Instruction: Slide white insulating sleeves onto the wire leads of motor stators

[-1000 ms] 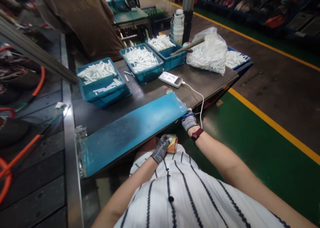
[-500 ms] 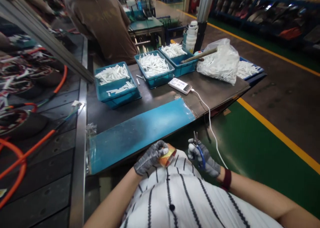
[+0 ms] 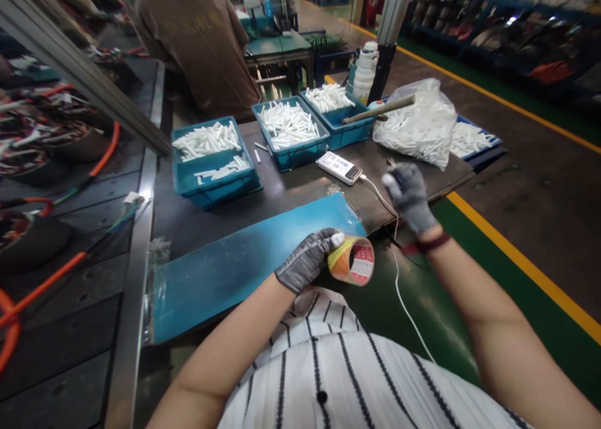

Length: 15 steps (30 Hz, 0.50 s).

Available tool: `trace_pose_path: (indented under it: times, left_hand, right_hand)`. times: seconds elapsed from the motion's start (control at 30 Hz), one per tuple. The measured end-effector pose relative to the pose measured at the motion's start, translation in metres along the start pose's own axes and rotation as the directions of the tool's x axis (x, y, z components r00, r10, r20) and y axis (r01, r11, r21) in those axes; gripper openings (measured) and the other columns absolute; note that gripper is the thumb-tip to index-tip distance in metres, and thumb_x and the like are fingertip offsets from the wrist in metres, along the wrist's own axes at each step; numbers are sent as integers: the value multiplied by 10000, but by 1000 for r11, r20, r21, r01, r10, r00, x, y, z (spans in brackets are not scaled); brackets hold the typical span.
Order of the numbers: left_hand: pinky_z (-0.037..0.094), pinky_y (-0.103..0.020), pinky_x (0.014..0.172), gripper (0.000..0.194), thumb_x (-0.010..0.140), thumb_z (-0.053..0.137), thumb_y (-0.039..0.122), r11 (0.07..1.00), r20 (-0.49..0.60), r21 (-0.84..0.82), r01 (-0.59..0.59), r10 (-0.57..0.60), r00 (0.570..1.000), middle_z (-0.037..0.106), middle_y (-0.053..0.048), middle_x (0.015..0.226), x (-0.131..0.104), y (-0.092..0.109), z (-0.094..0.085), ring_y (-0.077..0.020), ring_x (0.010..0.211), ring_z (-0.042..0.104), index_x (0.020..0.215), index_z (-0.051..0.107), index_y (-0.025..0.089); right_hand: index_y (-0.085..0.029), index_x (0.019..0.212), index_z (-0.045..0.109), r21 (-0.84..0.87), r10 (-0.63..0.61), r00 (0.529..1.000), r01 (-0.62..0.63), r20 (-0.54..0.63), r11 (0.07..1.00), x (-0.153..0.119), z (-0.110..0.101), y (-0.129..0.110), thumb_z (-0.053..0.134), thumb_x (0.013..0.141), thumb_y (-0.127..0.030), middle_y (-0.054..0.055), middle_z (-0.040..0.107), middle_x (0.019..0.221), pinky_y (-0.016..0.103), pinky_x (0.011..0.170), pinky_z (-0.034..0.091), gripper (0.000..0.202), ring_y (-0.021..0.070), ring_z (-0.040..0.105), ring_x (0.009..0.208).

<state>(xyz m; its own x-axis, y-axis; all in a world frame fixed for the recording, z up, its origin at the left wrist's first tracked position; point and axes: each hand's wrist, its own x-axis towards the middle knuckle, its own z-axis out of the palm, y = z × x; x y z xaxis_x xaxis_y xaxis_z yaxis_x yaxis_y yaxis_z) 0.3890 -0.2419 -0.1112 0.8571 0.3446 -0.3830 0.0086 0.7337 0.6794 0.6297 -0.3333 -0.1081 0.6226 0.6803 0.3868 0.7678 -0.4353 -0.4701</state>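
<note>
My left hand (image 3: 307, 257), in a grey glove, pinches the upper left rim of a roll of tape (image 3: 340, 261) above the front edge of the table. The roll is tilted, and its printed inner core faces right. Out over the right part of the table is my right hand (image 3: 409, 194), also gloved and blurred, closed around a pair of scissors (image 3: 390, 162). Only the tip of the scissors shows past the fingers; their blue handles are hidden. Below and left of this hand lies a white device (image 3: 340, 167) with a cable.
A blue sheet (image 3: 244, 260) is taped along the table's front. Blue bins (image 3: 213, 194) of white tubes stand behind it, with a stick (image 3: 378, 109) and a plastic bag (image 3: 417, 125) at right. A white cable (image 3: 404, 291) hangs off the edge. A person (image 3: 188, 47) is beyond.
My right hand has moved up and forward over the table with the scissors. My left hand has raised the roll of tape up and to the right, turning its opening into view.
</note>
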Motion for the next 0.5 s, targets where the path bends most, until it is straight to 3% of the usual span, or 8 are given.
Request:
trace_pose_path:
  times: [0.03,0.1,0.17,0.23,0.3,0.37,0.43,0.5]
  left_hand:
    - [512,-253,605,314,598,851,307,999,-15,-35,4,-4,1000,647,-8,678,9,0,1,-129,610,592,713,612,139]
    - [537,-279,657,319,580,851,304,995,10,-88,52,-52,999,669,-26,696,24,-1,4,-152,649,619,711,618,129]
    - [546,-318,673,353,558,852,336,989,91,-82,123,-116,989,681,-43,717,35,-2,8,-178,665,631,729,626,126]
    - [530,-312,648,363,553,847,357,998,99,-6,64,-63,993,668,-25,702,45,0,10,-163,632,610,728,616,137]
    - [508,-275,659,310,590,822,334,976,-31,150,-157,164,986,645,11,690,61,6,11,-128,626,585,720,605,154]
    - [494,-244,720,215,638,780,267,854,-189,395,-340,438,879,641,28,705,86,14,8,-108,667,584,707,605,163]
    - [489,-241,763,125,690,723,213,722,-258,620,-305,556,790,655,18,725,116,22,3,-113,707,602,694,608,165]
    - [492,-257,770,81,731,683,204,645,-285,733,-216,580,763,664,3,728,145,27,-4,-129,719,617,696,620,166]
  right_hand:
    - [-184,1116,619,164,-121,992,116,22,980,-32,-1,-6,456,906,-415,144,636,1106,497,1018,404,351,295,569,1101]
    - [-263,1167,633,305,-373,901,299,223,904,-88,-3,-15,620,808,-533,111,660,1183,509,1119,306,450,322,533,1206]
    - [-318,1107,676,234,-362,866,295,344,927,-120,-2,-20,706,777,-475,72,657,1256,590,1170,122,368,355,432,1328]
    - [-332,1027,706,193,-316,866,259,389,946,-127,1,-23,661,844,-387,40,678,1235,633,1164,40,196,338,412,1358]
    - [-295,1010,716,279,-309,878,213,366,936,-118,5,-25,634,865,-404,53,706,1170,615,1174,116,199,313,496,1294]
    - [-232,1064,707,414,-254,913,107,319,904,-106,7,-25,670,814,-514,88,718,1116,557,1132,305,379,308,592,1168]
    - [-190,1110,689,522,-144,929,-59,340,851,-98,5,-24,658,807,-565,93,735,1030,467,952,504,483,279,669,978]
    - [-185,1089,691,591,-80,880,-244,467,769,-95,-1,-20,669,802,-554,64,744,924,380,768,564,468,236,685,814]
